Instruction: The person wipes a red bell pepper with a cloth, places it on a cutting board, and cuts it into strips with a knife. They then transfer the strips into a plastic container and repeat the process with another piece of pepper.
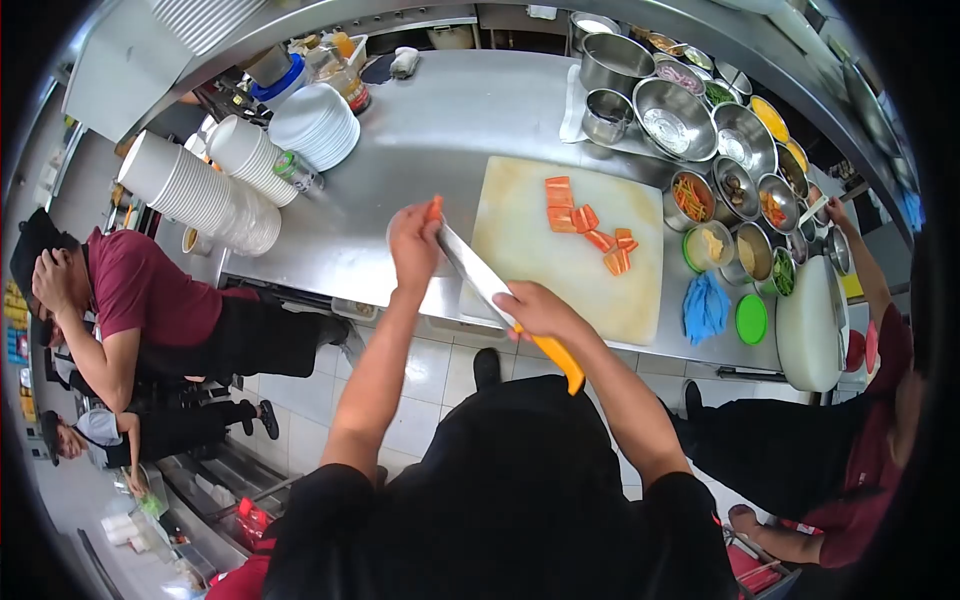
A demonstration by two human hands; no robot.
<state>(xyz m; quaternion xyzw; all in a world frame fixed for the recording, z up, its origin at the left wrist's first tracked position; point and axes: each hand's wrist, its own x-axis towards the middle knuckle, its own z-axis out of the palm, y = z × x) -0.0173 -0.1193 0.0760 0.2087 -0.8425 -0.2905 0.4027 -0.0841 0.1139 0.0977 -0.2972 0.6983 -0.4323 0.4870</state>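
Note:
My right hand [540,308] is closed round a large knife [475,268] where its blade meets the yellow handle. The blade slants up and left, its tip close to my left hand [413,243]. That hand is raised at the left edge of the white cutting board [570,275], its fingers pinching an orange-red vegetable piece [435,209]; I cannot tell exactly which vegetable. Several flat, pale-streaked vegetable pieces [560,220] of the same colour lie on the upper right of the board.
Metal pots and bowls [675,120] of cut ingredients crowd the counter's right side. A blue cloth [707,308] and green lid [752,319] lie beside the board. Stacked containers [200,190] stand left. One person [160,290] is at left, another [800,460] at right.

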